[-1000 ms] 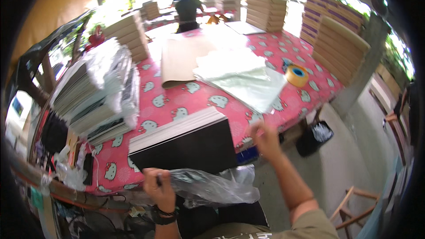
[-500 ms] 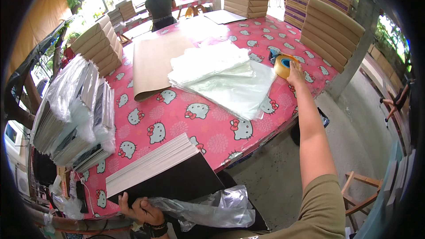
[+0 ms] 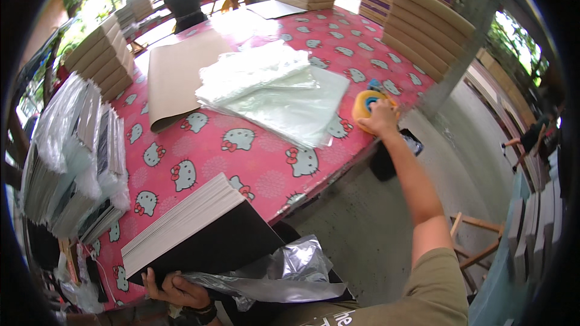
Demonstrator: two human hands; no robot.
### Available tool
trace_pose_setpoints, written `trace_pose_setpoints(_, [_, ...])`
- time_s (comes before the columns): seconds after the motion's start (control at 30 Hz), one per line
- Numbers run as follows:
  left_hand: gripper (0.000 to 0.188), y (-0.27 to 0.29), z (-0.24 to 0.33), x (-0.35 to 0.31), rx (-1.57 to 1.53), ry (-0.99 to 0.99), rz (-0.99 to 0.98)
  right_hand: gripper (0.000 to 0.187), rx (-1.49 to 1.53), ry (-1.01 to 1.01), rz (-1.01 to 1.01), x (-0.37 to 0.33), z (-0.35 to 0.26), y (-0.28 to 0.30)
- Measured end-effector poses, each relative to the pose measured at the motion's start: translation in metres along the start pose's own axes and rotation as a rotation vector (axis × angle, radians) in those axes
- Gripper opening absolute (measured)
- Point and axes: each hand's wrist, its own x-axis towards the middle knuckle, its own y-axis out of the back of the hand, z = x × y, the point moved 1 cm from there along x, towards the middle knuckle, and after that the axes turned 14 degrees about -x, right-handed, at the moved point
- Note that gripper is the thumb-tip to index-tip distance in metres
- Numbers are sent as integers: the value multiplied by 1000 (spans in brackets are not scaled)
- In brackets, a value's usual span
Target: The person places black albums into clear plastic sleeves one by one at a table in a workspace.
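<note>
Near the front edge of the table, my left hand [image 3: 179, 290] is wrapped around the lower corner of a thick stack of boards [image 3: 211, 238]. The stack has a black face and pale grey edges, and it leans tilted against the edge. A crumpled clear plastic bag [image 3: 299, 262] hangs over its lower part, beside my left fingers. Out at the table's right side, my right hand [image 3: 382, 118] grips a tape dispenser [image 3: 362, 107] with a yellowish roll and a blue core. Its blue cutter end points away from me.
A pile of clear plastic bags [image 3: 290, 102] and a brown paper sheet [image 3: 175, 72] lie on the pink cat-print table [image 3: 266, 166]. Bagged stacks [image 3: 72, 157] stand at left. Brown-wrapped bundles [image 3: 423, 27] rise at the far right. A person [image 3: 184, 3] sits beyond.
My right hand has drawn the tape dispenser slightly nearer and its roll has turned. The whole scene has shifted left with my head. My left hand keeps its hold on the stack.
</note>
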Motion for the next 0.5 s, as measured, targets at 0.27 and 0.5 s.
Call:
trace_pose_setpoints(0.27, [29, 1, -2, 5, -97, 17, 13, 37, 256, -83, 540, -72, 4, -5])
trace_pose_setpoints(0.5, [25, 4, -4, 2, -145, -4, -3, 17, 385, -7, 701, -71, 13, -21])
